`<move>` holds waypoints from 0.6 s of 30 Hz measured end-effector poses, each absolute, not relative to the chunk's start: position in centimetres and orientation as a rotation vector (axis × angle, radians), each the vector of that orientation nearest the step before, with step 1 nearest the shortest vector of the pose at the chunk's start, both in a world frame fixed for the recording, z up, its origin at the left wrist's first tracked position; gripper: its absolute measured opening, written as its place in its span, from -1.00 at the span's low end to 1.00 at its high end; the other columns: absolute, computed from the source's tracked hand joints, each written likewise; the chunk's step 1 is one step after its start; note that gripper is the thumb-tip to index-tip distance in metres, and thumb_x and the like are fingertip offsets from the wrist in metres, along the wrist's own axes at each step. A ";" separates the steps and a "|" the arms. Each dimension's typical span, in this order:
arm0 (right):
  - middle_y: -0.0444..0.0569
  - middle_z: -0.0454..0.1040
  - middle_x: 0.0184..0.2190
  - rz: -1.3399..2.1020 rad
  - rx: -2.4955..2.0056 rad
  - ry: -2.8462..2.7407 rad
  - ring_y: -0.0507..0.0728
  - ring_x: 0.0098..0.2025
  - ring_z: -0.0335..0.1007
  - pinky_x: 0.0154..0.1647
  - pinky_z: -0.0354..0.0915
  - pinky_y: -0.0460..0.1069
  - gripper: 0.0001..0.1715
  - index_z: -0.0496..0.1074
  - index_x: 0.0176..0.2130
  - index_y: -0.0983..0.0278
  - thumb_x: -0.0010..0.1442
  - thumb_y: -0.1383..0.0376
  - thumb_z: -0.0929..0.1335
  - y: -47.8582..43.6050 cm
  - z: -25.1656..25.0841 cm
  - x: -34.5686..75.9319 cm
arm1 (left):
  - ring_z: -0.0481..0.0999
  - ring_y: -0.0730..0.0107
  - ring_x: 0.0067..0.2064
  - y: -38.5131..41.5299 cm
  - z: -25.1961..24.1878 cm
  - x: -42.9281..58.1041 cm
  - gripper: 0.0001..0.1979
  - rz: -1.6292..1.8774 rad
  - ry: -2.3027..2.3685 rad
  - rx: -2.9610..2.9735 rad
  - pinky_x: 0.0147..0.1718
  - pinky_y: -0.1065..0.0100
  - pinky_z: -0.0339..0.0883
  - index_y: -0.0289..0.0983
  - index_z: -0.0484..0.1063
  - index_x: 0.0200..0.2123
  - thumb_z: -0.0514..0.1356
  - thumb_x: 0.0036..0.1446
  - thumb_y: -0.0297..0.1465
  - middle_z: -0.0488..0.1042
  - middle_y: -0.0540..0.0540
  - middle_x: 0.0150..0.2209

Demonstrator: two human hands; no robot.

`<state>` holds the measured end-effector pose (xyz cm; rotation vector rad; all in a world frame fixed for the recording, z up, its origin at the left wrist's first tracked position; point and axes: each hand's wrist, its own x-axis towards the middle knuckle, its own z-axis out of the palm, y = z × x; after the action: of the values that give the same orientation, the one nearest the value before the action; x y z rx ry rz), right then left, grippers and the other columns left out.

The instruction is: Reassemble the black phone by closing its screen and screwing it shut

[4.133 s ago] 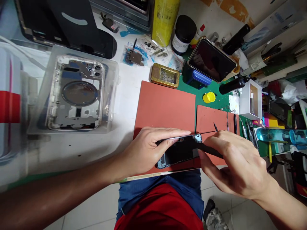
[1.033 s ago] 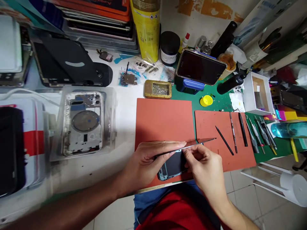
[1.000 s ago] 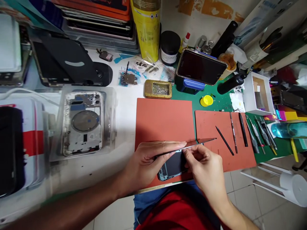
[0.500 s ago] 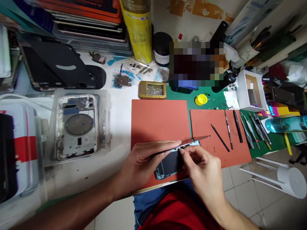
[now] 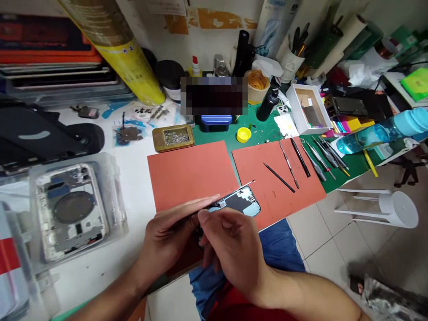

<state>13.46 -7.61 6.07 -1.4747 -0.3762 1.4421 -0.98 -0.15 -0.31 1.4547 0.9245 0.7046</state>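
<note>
An opened smartphone lies over the front of the orange mat, its bright inner frame and dark middle exposed at the right end. Its thin screen panel is lifted and seen nearly edge-on. My left hand is closed on the panel, fingers flat along its back and thumb underneath. Bent over the left part of the phone, my right hand has thumb and forefinger pinched near the panel's inner side. Whatever lies between those fingertips is hidden. My right hand also covers much of the phone.
Several slim tools, among them a metal spatula, rest on the right-hand orange mat. A tin of small screws and a yellow cap stand behind. At left, a clear box holds a phone housing.
The view has turned toward the right. My right hand has moved leftward along the phone, uncovering its right end. My left hand keeps hold of the lifted screen panel.
</note>
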 end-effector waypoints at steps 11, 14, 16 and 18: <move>-0.25 0.27 -0.80 1.500 -1.493 -0.233 -0.06 -0.74 0.11 -0.64 0.09 -0.13 -0.34 0.33 -0.62 0.19 0.44 0.00 0.42 -5.7 7.1 13.2 | 0.87 -0.01 -0.13 -0.1 -0.1 -1.4 -0.70 0.643 0.961 1.523 -0.06 0.15 0.80 -0.04 0.79 0.09 0.39 0.41 -0.11 0.78 -0.01 -0.36; -0.25 0.25 -0.81 1.527 -1.477 -0.183 -0.05 -0.75 0.10 -0.67 0.07 -0.13 -0.32 0.32 -0.63 0.19 0.42 -0.03 0.42 -5.6 7.2 13.1 | 0.85 -0.04 0.01 0.2 0.0 -1.2 -0.77 0.690 0.977 1.575 0.06 0.14 0.76 -0.02 0.82 -0.03 0.42 0.37 -0.12 0.84 -0.04 -0.10; -0.24 0.26 -0.79 1.530 -1.433 -0.146 -0.04 -0.76 0.11 -0.69 0.04 -0.12 -0.33 0.34 -0.61 0.19 0.41 -0.07 0.42 -5.8 7.1 12.9 | 0.84 -0.02 0.03 0.3 0.0 -1.1 -0.79 0.699 0.974 1.601 0.08 0.15 0.75 -0.04 0.83 -0.05 0.42 0.37 -0.15 0.81 -0.06 0.03; -0.24 0.28 -0.77 1.507 -1.379 -0.122 -0.03 -0.76 0.14 -0.70 0.03 -0.11 -0.37 0.36 -0.58 0.19 0.40 -0.07 0.42 -6.1 6.8 12.7 | 0.85 0.00 0.02 0.2 0.1 -0.9 -0.79 0.686 0.991 1.602 0.05 0.18 0.76 -0.06 0.82 -0.04 0.41 0.38 -0.17 0.80 -0.07 0.05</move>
<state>12.67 -6.05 6.82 -1.3787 -0.1218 1.5066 -0.93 0.22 0.13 1.6015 0.9906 0.6857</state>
